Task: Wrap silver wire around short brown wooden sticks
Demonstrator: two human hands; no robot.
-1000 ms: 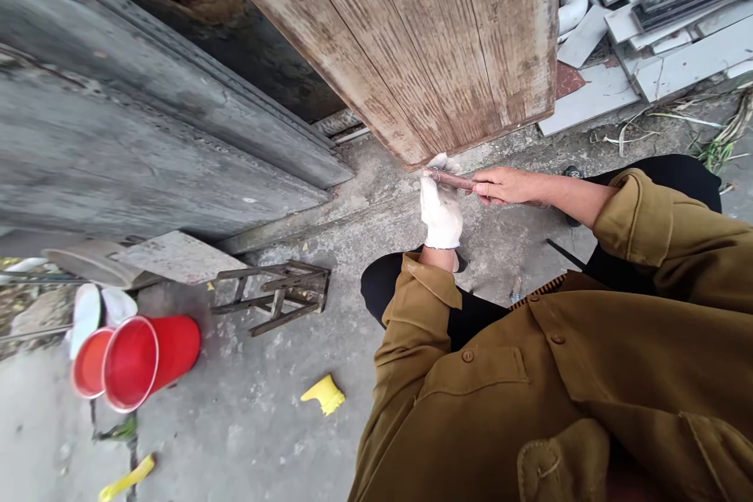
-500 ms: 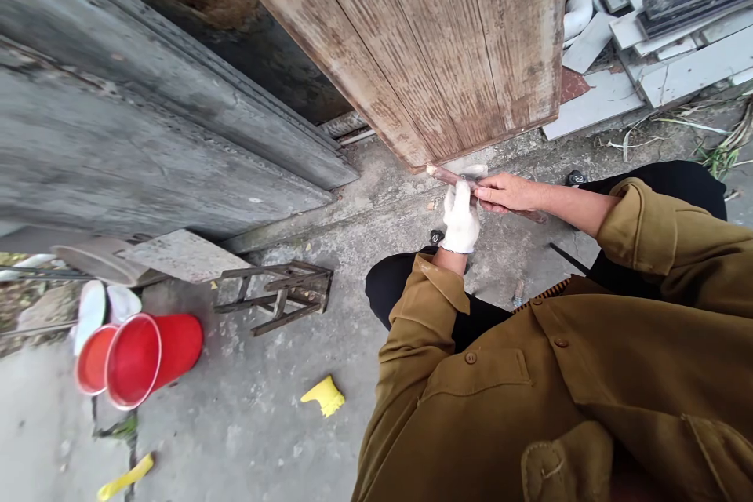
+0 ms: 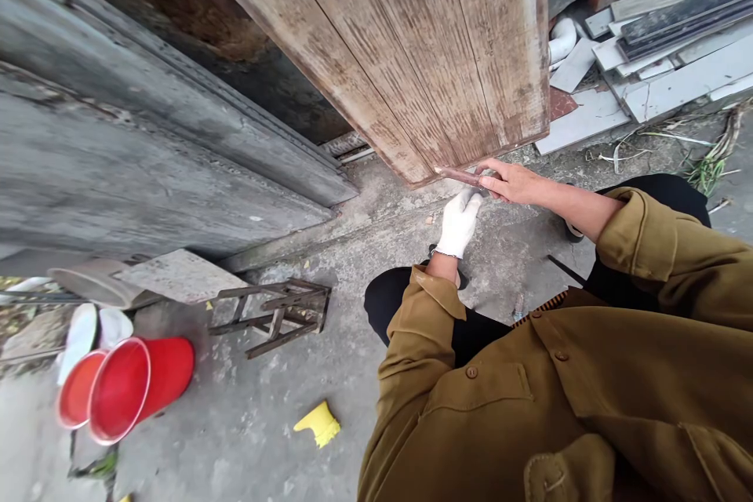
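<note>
My right hand [image 3: 511, 182], bare, is closed around a brown wooden stick [image 3: 457, 175] with a pale tip pointing left. The stick's tip is close to the bottom edge of a weathered plank door [image 3: 423, 55]. Just below the stick is my left hand [image 3: 460, 223] in a white knitted glove. Its fingers are curled together, with a greyish patch at their tips; what they grip, if anything, cannot be made out. Whether the glove touches the stick is unclear.
Grey planks [image 3: 147, 157] lean at the left. On the concrete are a small wooden stool [image 3: 276, 318], a red bucket [image 3: 170, 369] and a torn yellow piece [image 3: 321, 423]. White tile slabs [image 3: 676, 90] are piled at the right, beside a white pipe elbow [image 3: 563, 39].
My left hand has come off the stick and dropped slightly below it. My right hand keeps hold of the stick, raised a little. The view has shifted slightly.
</note>
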